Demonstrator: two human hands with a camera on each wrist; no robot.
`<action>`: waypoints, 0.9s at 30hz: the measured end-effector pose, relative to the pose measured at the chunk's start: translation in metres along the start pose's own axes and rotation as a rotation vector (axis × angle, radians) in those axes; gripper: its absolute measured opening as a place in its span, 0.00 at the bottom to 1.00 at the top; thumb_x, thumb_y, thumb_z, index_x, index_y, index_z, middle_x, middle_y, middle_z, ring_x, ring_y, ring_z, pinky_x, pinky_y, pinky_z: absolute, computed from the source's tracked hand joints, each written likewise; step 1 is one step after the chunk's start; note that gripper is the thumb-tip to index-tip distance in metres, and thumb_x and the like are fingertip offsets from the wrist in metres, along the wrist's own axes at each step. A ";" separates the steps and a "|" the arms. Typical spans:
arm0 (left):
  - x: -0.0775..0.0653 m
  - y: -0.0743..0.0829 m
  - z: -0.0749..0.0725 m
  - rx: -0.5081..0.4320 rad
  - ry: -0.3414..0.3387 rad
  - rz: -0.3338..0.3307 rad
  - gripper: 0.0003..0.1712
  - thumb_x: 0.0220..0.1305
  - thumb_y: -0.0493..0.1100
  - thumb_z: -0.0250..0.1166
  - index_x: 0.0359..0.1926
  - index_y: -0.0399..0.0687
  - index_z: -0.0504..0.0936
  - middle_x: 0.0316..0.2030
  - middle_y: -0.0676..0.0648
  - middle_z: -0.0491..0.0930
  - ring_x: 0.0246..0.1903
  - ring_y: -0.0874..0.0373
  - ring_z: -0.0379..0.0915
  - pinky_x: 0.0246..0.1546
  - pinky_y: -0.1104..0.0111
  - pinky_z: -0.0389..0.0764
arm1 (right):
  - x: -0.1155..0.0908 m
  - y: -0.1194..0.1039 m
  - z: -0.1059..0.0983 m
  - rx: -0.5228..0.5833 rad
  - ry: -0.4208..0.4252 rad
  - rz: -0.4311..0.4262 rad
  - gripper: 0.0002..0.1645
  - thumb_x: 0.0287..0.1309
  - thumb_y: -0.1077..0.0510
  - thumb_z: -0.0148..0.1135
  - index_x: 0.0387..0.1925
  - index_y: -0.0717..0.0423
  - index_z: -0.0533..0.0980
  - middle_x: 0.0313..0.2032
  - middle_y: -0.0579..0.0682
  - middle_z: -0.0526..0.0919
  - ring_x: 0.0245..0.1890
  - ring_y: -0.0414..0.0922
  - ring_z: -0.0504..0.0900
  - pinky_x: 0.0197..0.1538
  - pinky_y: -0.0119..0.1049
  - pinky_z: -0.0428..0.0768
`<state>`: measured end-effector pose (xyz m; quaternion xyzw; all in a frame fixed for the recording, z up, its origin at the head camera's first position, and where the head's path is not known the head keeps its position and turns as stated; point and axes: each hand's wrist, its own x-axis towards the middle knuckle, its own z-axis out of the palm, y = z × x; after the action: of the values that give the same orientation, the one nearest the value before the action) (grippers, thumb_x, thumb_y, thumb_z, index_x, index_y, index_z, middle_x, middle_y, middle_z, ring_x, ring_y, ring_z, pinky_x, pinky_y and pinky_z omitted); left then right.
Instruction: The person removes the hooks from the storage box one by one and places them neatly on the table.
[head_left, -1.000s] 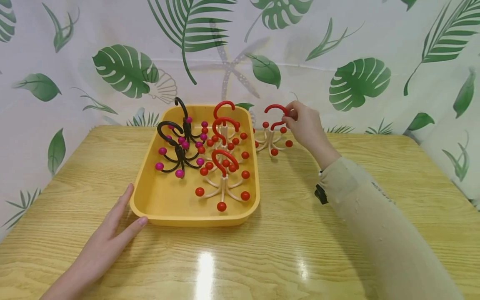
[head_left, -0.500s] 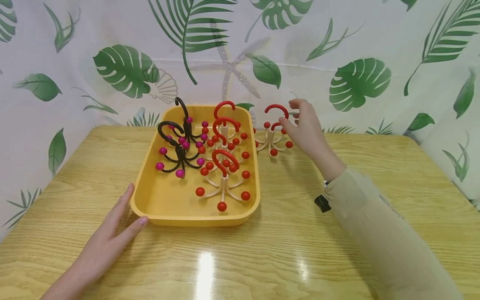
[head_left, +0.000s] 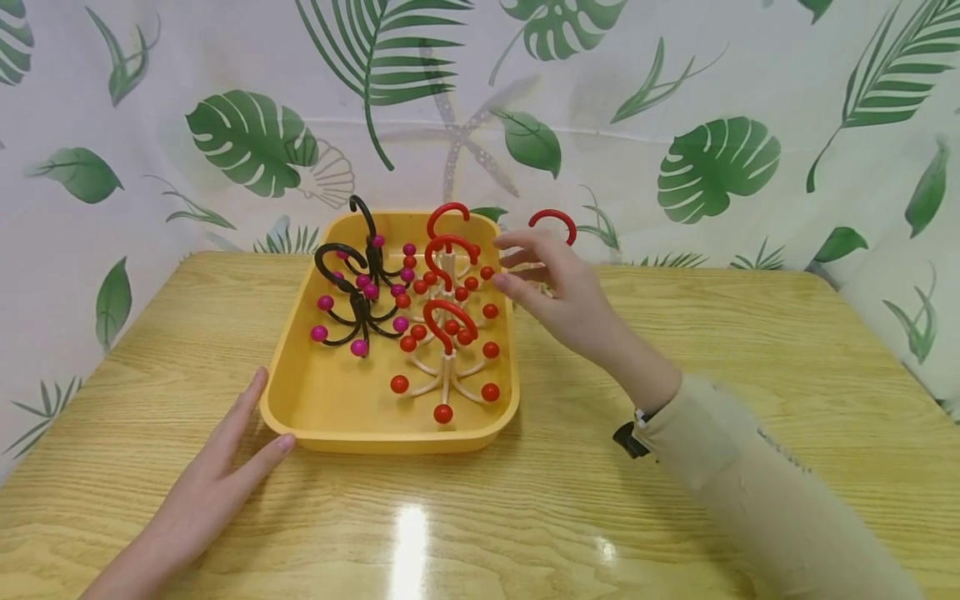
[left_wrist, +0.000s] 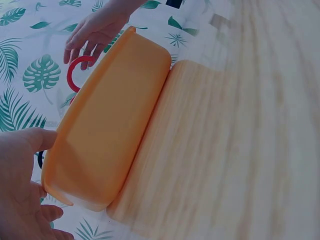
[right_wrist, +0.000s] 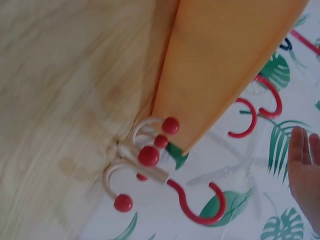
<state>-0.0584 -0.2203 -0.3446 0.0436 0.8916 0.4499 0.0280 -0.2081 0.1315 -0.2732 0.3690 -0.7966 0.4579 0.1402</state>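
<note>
Grip not yet made at the yellow tray (head_left: 397,443)

Looks like the step just ahead of a pick from the loaded tray. Holding nothing in the right hand (head_left: 566,300), poised by the tray's right rim with fingers loosely extended and thumb well apart from them. Cannot tell whether any fingertip touches the rim or the red ball close by. Resting the left hand (head_left: 202,487) at the near left corner, fingers straight and spread, thumb on the rim; seemingly steadying rather than gripping.

Inside the tray, upright: three red-hooked stands (head_left: 447,375) with cream arms down the right side, two black-hooked stands (head_left: 362,310) with magenta tips on the left. On the bench (head_left: 525,517), just beside the tray's right side towards the back: one lone stand (right_wrist: 152,170), red-hooked too, largely hidden behind the right hand in the head view but plain in the right wrist view.

Probably calls next for closing thumb and fingertips on one red hook, then lifting straight up to clear the rim. Could snag, with ball-tipped arms so crowded together.

No brand or label to be read on tray or stands. On the right sleeve (head_left: 750,483), only dark marks (head_left: 783,450), perhaps print, too blurred to make out.
</note>
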 end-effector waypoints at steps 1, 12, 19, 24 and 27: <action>0.000 0.000 0.000 0.000 0.001 0.001 0.44 0.70 0.57 0.54 0.74 0.72 0.34 0.75 0.46 0.34 0.71 0.38 0.30 0.62 0.33 0.40 | -0.001 -0.003 0.003 0.033 -0.038 0.011 0.24 0.59 0.64 0.64 0.57 0.62 0.70 0.52 0.51 0.75 0.49 0.44 0.77 0.52 0.40 0.79; 0.000 -0.002 0.001 0.001 0.003 0.005 0.44 0.70 0.57 0.54 0.73 0.73 0.34 0.75 0.47 0.34 0.71 0.38 0.30 0.62 0.33 0.40 | -0.005 -0.014 0.032 0.059 -0.084 0.007 0.22 0.53 0.64 0.70 0.50 0.64 0.76 0.43 0.51 0.82 0.42 0.42 0.80 0.44 0.34 0.81; 0.000 0.000 0.001 0.004 -0.002 0.000 0.44 0.70 0.57 0.54 0.73 0.73 0.33 0.75 0.47 0.33 0.71 0.38 0.30 0.61 0.33 0.40 | -0.005 -0.016 0.036 -0.021 -0.076 0.042 0.17 0.55 0.62 0.69 0.47 0.60 0.80 0.41 0.47 0.84 0.38 0.38 0.81 0.41 0.30 0.81; 0.001 0.000 0.001 0.004 -0.001 -0.001 0.44 0.70 0.57 0.54 0.73 0.73 0.33 0.75 0.47 0.33 0.71 0.38 0.30 0.62 0.33 0.40 | -0.005 -0.017 0.039 -0.059 -0.058 0.061 0.13 0.55 0.62 0.68 0.44 0.59 0.81 0.38 0.48 0.85 0.35 0.38 0.82 0.39 0.29 0.81; 0.001 0.000 0.001 0.006 0.001 -0.002 0.44 0.70 0.57 0.54 0.74 0.72 0.34 0.75 0.46 0.34 0.71 0.38 0.31 0.62 0.33 0.41 | -0.004 -0.018 0.041 -0.069 -0.033 0.061 0.11 0.55 0.63 0.68 0.42 0.59 0.81 0.37 0.49 0.85 0.34 0.38 0.82 0.38 0.29 0.81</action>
<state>-0.0590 -0.2200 -0.3452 0.0427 0.8929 0.4474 0.0277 -0.1877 0.0932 -0.2866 0.3472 -0.8249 0.4281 0.1256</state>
